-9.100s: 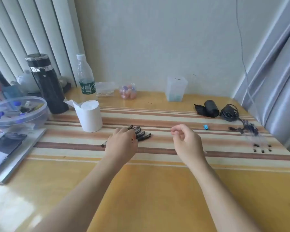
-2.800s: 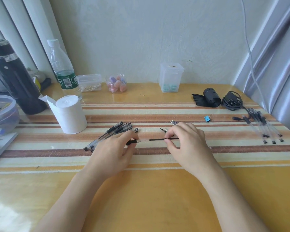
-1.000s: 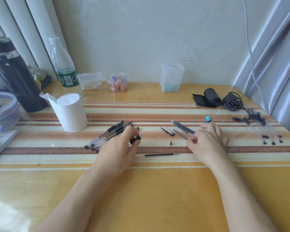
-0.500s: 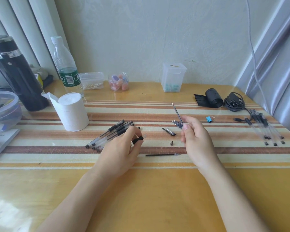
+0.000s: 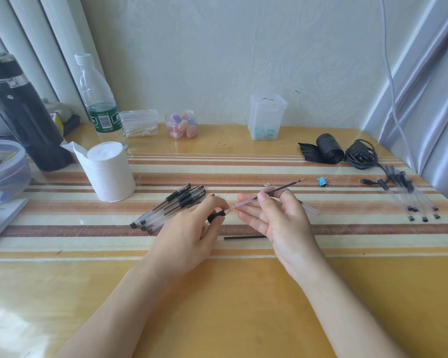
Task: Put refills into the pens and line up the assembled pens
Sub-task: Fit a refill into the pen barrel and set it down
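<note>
1. Left hand (image 5: 189,236) fingers pinch a pen barrel (image 5: 216,216) at mid-desk; right hand (image 5: 277,218) fingers pinch a refill (image 5: 274,191), its clear end at the barrel mouth.
2. Loose pens (image 5: 170,206) lie just left; a spare refill (image 5: 243,237) lies below the hands.
3. Tissue roll (image 5: 108,171) stands toward the left edge; finished pens (image 5: 409,195) lie near the right edge.
4. The near desk (image 5: 230,306) edge is bare.

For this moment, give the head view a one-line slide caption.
Right hand feeds a refill toward the pen barrel held by the left hand.

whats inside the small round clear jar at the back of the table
The small round clear jar holds pink, orange and purple rounded pieces. What they are is too small to tell, and its bottom layer is hidden.
</note>
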